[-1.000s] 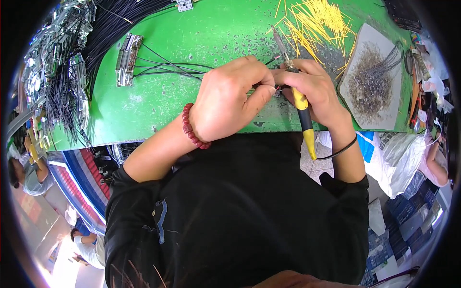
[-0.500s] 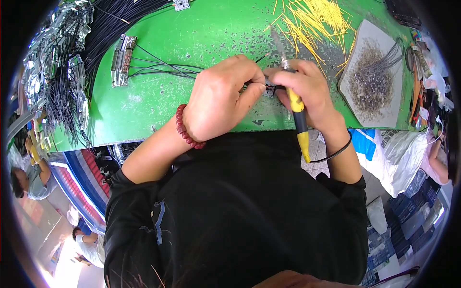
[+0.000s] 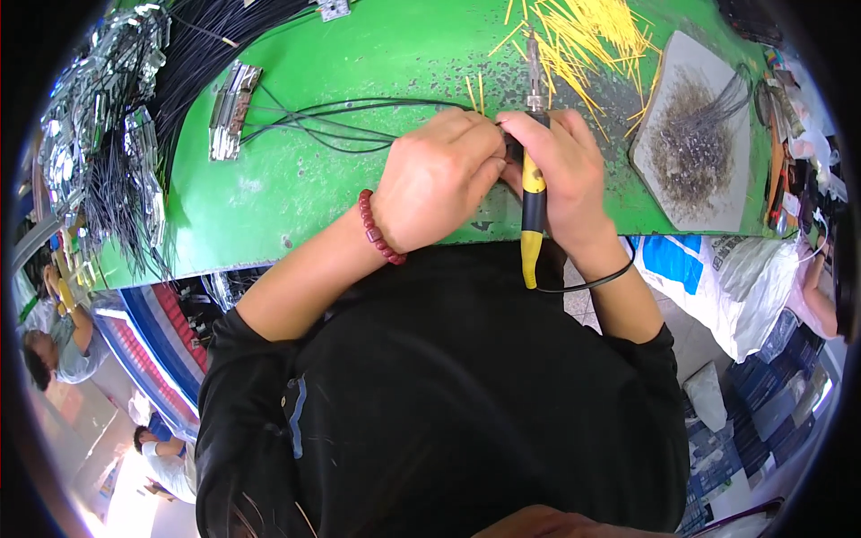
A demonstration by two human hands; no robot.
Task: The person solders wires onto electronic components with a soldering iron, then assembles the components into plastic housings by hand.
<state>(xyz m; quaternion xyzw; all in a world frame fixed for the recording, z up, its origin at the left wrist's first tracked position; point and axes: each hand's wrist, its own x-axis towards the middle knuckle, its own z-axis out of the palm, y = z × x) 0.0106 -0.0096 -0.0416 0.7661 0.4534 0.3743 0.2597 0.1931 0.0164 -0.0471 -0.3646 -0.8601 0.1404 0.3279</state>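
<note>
My right hand [image 3: 572,175] is closed around a yellow-and-black soldering iron [image 3: 534,197], whose metal tip points away from me. Its fingertips meet those of my left hand [image 3: 444,179] just past the near edge of the green table. My left hand's fingers are pinched together over black wires [image 3: 359,103], with the held ends hidden. These wires run left to a small stack of silvery metal strips [image 3: 235,112]. Two short yellow tubes [image 3: 482,94] stick out beyond my fingertips. Whatever lies between both hands is mostly covered.
Loose yellow tubes [image 3: 596,40] lie scattered at the back. A whitish board [image 3: 664,170] with dark crumbs and thin wires rests to the right. Piled metal strips and black wires [image 3: 134,134] crowd the left end of the green table [image 3: 296,202]. Other people [image 3: 166,457] are at lower left.
The soldering iron has swung more upright, its cable end moving left. My left hand has shifted slightly right, and the black wires have bowed outward. Two yellow tubes now show past my fingertips.
</note>
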